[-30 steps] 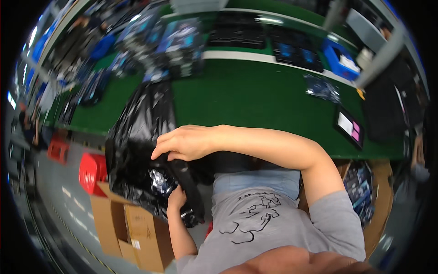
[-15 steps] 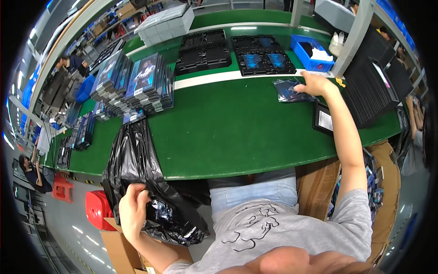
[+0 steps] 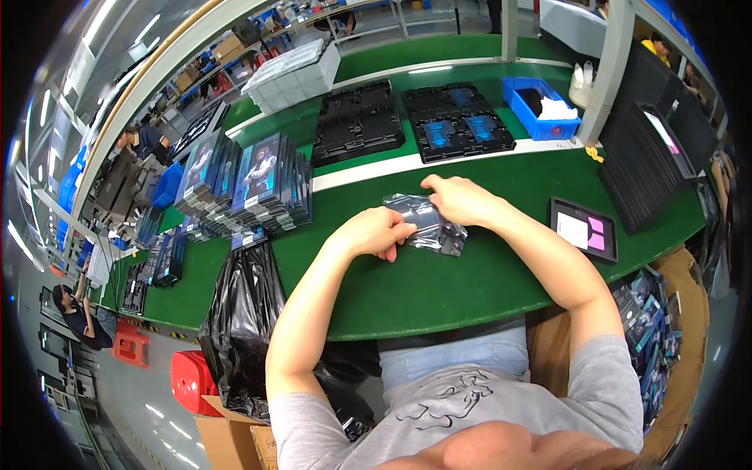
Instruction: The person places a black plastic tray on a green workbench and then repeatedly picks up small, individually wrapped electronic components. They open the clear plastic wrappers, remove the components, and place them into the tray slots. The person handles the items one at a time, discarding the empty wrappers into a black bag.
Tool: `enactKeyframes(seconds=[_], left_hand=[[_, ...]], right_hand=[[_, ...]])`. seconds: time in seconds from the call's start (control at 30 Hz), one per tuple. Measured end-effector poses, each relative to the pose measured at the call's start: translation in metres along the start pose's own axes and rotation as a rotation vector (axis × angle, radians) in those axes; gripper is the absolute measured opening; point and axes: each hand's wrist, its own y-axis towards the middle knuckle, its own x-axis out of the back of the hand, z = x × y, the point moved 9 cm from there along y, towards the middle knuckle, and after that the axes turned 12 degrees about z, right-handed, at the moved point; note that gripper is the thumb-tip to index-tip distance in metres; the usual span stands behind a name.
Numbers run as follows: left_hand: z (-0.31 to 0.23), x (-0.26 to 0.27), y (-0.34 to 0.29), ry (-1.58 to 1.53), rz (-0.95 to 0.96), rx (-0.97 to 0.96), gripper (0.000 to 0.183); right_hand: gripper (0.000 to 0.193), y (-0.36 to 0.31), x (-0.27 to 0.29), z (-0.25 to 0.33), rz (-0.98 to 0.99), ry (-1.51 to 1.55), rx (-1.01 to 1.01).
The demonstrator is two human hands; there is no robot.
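A dark, flat packet in shiny clear plastic [image 3: 429,227] lies on the green work table in front of me, between both hands. At its left edge, my left hand [image 3: 374,234] is closed, thumb and fingers pinching the plastic. My right hand [image 3: 464,202] is bent over the upper right corner with its fingers curled onto the packet; the fingertips are partly hidden. To the right of the packet lies a shallow black tray [image 3: 608,254] holding a white card and pink pieces. Stacks of printed boxes [image 3: 262,174] stand on the left.
A black plastic bag [image 3: 244,321] hangs off the table's front edge. Black moulded trays [image 3: 357,125] and a blue bin [image 3: 540,124] line the back. Black trays stand in a row [image 3: 638,168] at right, above a carton of loose printed boxes [image 3: 654,345]. A red stool [image 3: 190,381] is below left.
My left hand has come up from the black bag to the packet. My right hand and the packet have moved left to the table's middle. The view has shifted slightly.
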Motion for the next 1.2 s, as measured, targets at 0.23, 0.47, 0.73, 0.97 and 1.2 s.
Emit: enactKeyframes(seconds=[0.23, 0.47, 0.73, 0.97, 1.2], left_hand=[[0.012, 0.014, -0.001, -0.036, -0.259, -0.131, 0.032], [0.023, 0.029, -0.010, -0.276, -0.366, -0.157, 0.043], [0.038, 0.049, -0.012, -1.160, -0.627, -0.741, 0.029], [0.009, 0.056, -0.040, -0.589, -0.525, -0.629, 0.028], [0.000, 0.027, -0.024, -0.466, -0.274, -0.519, 0.027]], right_hand=[[0.028, -0.019, 0.043, -0.023, -0.301, 0.114, 0.011], [0.025, -0.028, 0.042, -0.001, -0.441, 0.682, 0.347], [0.044, -0.024, 0.001, 0.040, -0.023, 0.635, 0.424], [0.042, -0.026, 0.020, 0.026, -0.285, 0.602, 0.469], [0.022, -0.024, 0.004, 0.041, -0.015, 0.685, 0.410]])
